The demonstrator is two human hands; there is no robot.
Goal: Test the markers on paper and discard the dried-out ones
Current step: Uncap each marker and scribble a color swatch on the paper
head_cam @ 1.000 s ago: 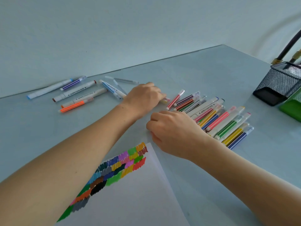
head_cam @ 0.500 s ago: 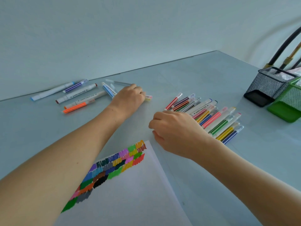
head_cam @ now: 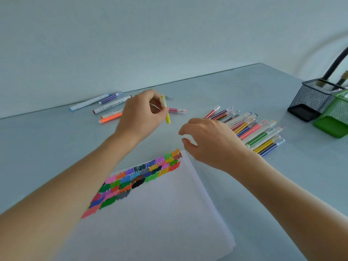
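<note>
My left hand (head_cam: 140, 114) is raised a little above the table and holds a yellow marker (head_cam: 165, 108) between thumb and fingers, the marker pointing down. My right hand (head_cam: 211, 142) hovers empty with curled, parted fingers just past the top corner of the white paper (head_cam: 160, 213). The paper carries several colour swatches (head_cam: 139, 178) along its upper edge. A row of several capped markers (head_cam: 252, 130) lies to the right of my right hand. Another group of markers (head_cam: 109, 108) lies at the far left by the wall, and a pink marker (head_cam: 177, 110) lies beside my left hand.
A black mesh holder (head_cam: 312, 99) and a green mesh bin (head_cam: 335, 119) stand at the right edge of the grey table (head_cam: 47, 147). A pale wall rises right behind the table. A dark cable curves up at the far right.
My left hand has pulled back from the left group and lifted the yellow marker off the table. My right hand has opened and risen slightly.
</note>
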